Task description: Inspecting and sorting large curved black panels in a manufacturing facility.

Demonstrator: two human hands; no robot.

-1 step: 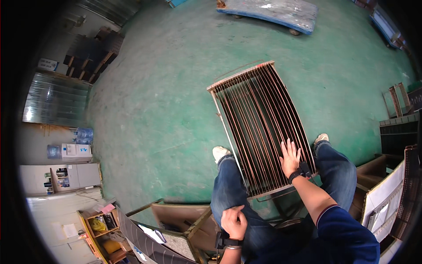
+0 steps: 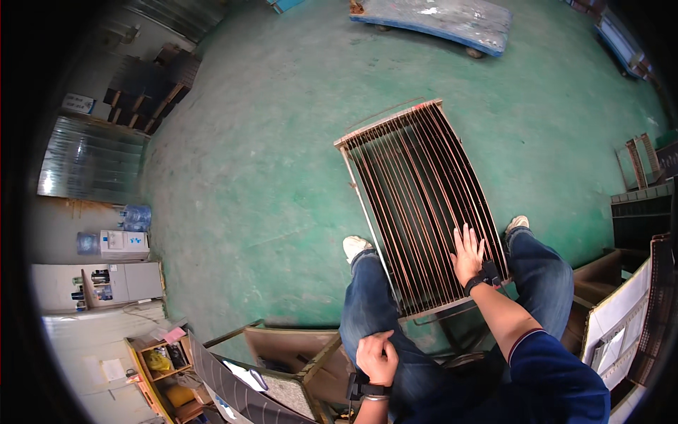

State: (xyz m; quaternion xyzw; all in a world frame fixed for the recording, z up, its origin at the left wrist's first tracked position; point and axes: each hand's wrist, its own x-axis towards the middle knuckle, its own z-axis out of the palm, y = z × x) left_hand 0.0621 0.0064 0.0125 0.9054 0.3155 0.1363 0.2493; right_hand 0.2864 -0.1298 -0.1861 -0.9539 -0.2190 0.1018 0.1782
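Observation:
A rectangular metal frame [image 2: 387, 129] lies lengthwise away from me between my legs, crossed along its length by several thin copper-coloured rods [image 2: 409, 212], with dark strips between those on its right side. My right hand [image 2: 468, 263] lies flat on the near right part of the rods, fingers stretched out and spread, holding nothing. On my left thigh [image 2: 367, 304] rests my left hand [image 2: 377, 358], its fingers loosely curled in and no object visible in it. The palm side of that hand is hidden. Both wrists wear dark bands.
A blue-edged flat trolley [image 2: 431, 25] stands on the green floor at the far side. Brown panels [image 2: 289, 346] and a shelf [image 2: 162, 360] are at my near left. White and dark racks [image 2: 614, 339] stand close on my right. A water dispenser [image 2: 123, 242] is by the left wall.

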